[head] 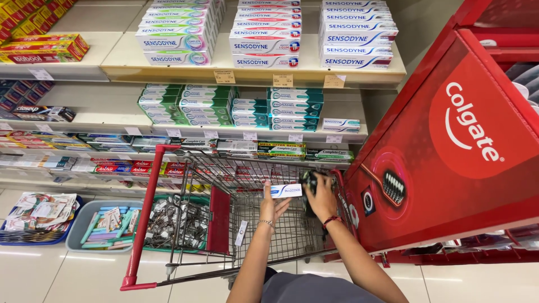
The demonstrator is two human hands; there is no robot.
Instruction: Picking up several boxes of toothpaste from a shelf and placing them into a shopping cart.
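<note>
My left hand (271, 206) holds a small white and blue toothpaste box (286, 191) above the wire basket of a red-framed shopping cart (147, 207). My right hand (322, 197), with a red band at the wrist, grips a black handheld device (308, 180) just to the right of the box, almost touching it. A long white box (241, 233) lies inside the cart near its red panel.
Shelves with stacked toothpaste boxes (264, 39) fill the wall ahead. A large red display stand (449, 151) presses close on the right. On the floor at the left stand a grey tub (78, 238) of toothbrushes, a green basket (196, 199) and a blue basket (17, 238).
</note>
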